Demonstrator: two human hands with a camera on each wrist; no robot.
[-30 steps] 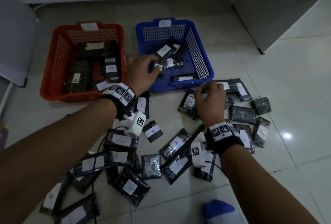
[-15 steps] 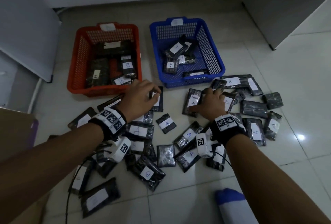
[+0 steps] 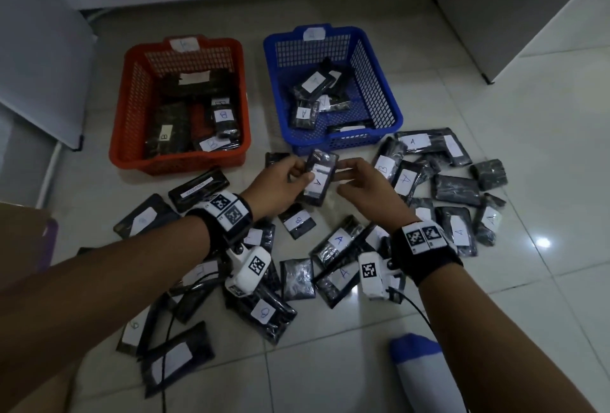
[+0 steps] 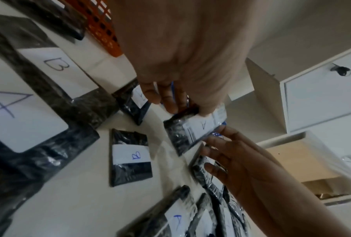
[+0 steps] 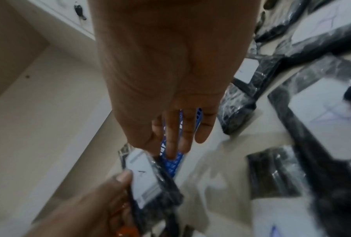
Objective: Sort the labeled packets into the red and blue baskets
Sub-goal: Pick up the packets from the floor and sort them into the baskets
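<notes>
Floor tiles point(image 3: 495, 297) carry the whole spread in front of you, with the red basket point(image 3: 132, 109) on the left and the blue basket point(image 3: 383, 95) on the right, both already part filled: B labels in red, A labels in blue. Loose packets point(image 3: 457, 186) lie in overlapping heaps on both sides of your arms, and bare tile shows only in a narrow lane between them. Your left hand point(image 3: 280, 188) pinches the A packet point(image 3: 318, 181) by its edge, lifted just in front of the blue basket's near wall. Your right hand point(image 3: 366, 185) has its fingers nearly straight, fingertips at the packet's other edge, gripping nothing that I can see. The likely slip: that shiny wrap sliding out of a light pinch and dropping among the unsorted ones, or a wrist cable point(image 3: 416, 310) dragging the piles. You have open air above the basket rim; go over it, not across the heaps.
</notes>
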